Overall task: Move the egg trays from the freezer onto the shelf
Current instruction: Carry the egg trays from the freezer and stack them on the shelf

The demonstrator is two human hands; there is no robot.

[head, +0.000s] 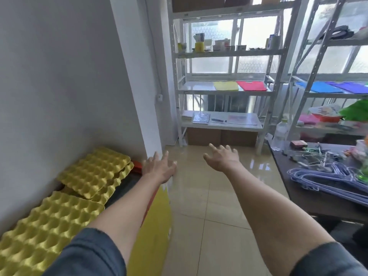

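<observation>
Head view, looking forward and down: left hand (159,169) stretched forward, fingers spread, palm down, holding nothing, above the far edge of the freezer (153,226); right hand (223,157) likewise extended and spread, empty, over the tiled floor (209,196); both forearms bare, dark sleeves at the bottom edge; yellow egg trays (59,212) lying on top of the freezer along the wall, a near stack at the lower left corner and a second, tilted stack (97,172) at the far end, the two overlapping; white metal shelf (223,90) standing ahead against the window, its middle board carrying a yellow sheet (226,85) and a red sheet (252,86) side by side; dark worktop (318,202) at right, bearing a heap of purple hangers (326,179) near its front edge and a plastic bottle (280,134) at its far corner.
</observation>
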